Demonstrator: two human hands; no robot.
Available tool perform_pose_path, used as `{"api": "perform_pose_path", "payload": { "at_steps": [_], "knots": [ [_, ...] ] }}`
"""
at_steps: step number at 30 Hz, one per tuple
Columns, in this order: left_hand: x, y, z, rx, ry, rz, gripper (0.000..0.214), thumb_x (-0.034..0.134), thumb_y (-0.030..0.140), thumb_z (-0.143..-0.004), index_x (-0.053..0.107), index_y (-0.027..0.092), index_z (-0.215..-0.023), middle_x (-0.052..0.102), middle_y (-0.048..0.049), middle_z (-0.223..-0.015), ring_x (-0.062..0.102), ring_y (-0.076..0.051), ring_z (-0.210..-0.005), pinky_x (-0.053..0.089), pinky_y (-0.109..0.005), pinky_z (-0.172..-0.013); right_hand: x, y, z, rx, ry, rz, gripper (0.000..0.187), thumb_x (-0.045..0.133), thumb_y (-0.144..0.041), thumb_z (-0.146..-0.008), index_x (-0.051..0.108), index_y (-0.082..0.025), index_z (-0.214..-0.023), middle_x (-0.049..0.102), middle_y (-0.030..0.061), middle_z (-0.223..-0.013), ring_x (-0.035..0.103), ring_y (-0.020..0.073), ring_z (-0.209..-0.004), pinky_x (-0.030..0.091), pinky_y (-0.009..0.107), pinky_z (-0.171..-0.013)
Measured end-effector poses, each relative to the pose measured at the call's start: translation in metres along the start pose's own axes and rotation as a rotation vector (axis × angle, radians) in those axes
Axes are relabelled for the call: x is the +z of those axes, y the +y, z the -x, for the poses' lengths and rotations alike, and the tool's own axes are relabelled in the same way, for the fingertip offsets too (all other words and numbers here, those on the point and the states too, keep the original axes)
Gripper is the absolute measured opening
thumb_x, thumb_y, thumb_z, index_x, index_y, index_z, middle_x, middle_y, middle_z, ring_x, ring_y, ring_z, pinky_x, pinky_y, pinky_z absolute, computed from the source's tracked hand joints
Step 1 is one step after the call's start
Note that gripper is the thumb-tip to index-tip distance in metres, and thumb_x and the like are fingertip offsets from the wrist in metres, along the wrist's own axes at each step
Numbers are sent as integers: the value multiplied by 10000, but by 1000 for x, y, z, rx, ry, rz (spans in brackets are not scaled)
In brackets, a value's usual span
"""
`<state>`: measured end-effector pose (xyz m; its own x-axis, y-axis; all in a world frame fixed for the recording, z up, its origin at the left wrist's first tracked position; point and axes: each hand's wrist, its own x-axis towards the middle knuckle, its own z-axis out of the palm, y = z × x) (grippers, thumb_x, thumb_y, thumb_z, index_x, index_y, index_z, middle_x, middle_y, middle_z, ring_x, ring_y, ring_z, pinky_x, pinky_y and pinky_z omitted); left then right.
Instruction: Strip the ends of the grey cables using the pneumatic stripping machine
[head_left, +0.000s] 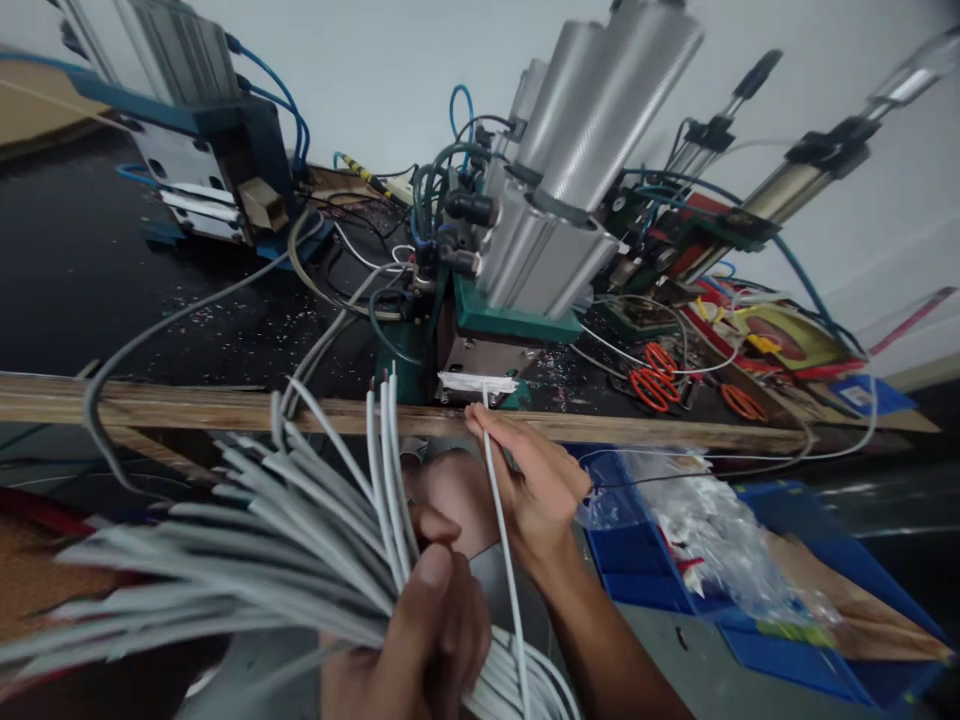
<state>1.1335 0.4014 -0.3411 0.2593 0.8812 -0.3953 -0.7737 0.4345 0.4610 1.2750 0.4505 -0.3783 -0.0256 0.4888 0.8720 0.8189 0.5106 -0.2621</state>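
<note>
A thick bundle of white-grey cables (pixel 300 540) fans out to the left, with my left hand (pixel 420 620) closed around it near the bottom middle. A few cables stand up apart from the rest, and dark or reddish wire tips show at their ends. My right hand (pixel 532 470) pinches a single white cable (pixel 496 490) just below the table edge. That cable's upper end meets the white-wrapped slot of the pneumatic machine (pixel 480 382); how far it reaches inside is hidden. Its lower part runs down past my left hand beside a coil of cables.
A second pneumatic machine (pixel 202 150) stands at the left on the black tabletop (pixel 195 320). Lever presses (pixel 795 180) and orange coiled tubing (pixel 654 378) are at the right. Blue bins (pixel 637 570) with clear plastic bags sit below. A grey hose (pixel 112 400) hangs over the wooden edge.
</note>
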Motion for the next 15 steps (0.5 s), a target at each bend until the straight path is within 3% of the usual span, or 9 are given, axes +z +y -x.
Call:
{"api": "perform_pose_path", "payload": {
  "at_steps": [4,8,12,15],
  "knots": [
    [6,-9,-8,87,20,-45,359,909,391,-719,728,162,-929,397,97,-452,309,-2,-341,295,-91,-371,-19,-5,0,-67,-67,-56,361,648,51,-928,702,-147,-1224,756,80,-1119,731,179,-1065,652,320,-935],
    [0,-16,-11,97,38,-94,369,899,378,-739,744,147,-983,367,100,-431,290,-8,-392,298,-94,-405,-50,-28,7,-83,-139,-189,463,629,29,-941,658,-199,-1343,747,56,-1160,714,187,-1121,643,355,-1003],
    [-5,-17,-1,53,-4,-116,421,951,380,-661,738,161,-952,589,36,-575,474,-42,-457,380,-111,-423,-75,-53,24,-24,-346,-227,527,545,-70,-1025,513,-271,-1511,714,23,-1256,656,191,-1234,613,364,-1062],
    [0,-16,11,39,115,-108,556,1004,411,-533,708,186,-946,707,5,-745,634,-102,-599,510,-148,-534,-83,-62,34,-33,-372,-194,540,542,-101,-1021,508,-317,-1514,701,26,-1284,665,232,-1220,650,395,-1000]
  ]
}}
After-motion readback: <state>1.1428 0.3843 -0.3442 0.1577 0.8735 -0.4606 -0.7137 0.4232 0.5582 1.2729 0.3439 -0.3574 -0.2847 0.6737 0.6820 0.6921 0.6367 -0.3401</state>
